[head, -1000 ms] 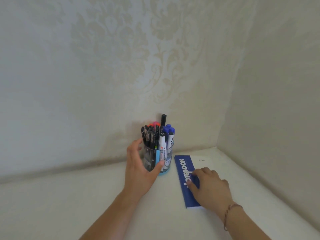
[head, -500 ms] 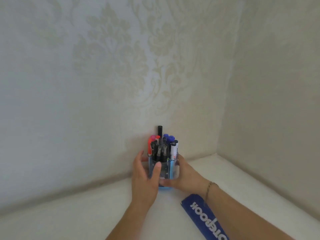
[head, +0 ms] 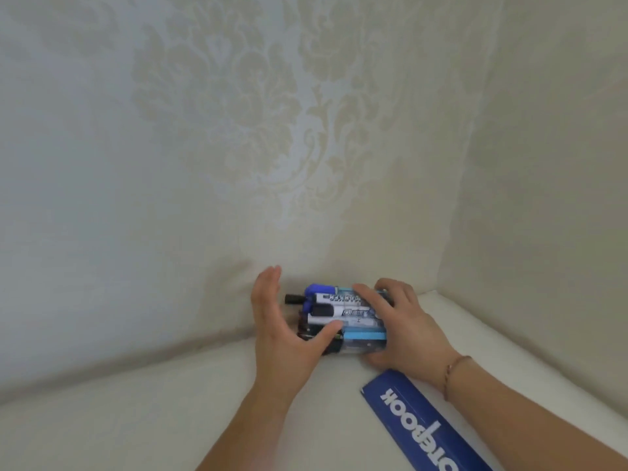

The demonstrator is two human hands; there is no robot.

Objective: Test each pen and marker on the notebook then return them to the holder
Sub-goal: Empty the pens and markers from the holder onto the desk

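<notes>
The clear pen holder [head: 362, 341] with light-blue bands lies tipped on its side, mouth to the left, near the wall corner. My right hand [head: 404, 324] grips its base and upper side. Several pens and markers [head: 326, 309] stick out of the mouth, with blue and black caps pointing left. My left hand [head: 283, 329] is spread at the mouth, thumb touching the lower pens, fingers straight and raised. The blue notebook [head: 421, 426] lies flat at the lower right, partly under my right forearm.
A cream surface [head: 136, 409] meets patterned walls [head: 238, 130] behind and on the right, forming a corner just behind the holder. A thin bracelet [head: 455, 368] circles my right wrist.
The holder stood upright between both hands; now it is tipped sideways to the left. My right hand earlier left the notebook and took the holder.
</notes>
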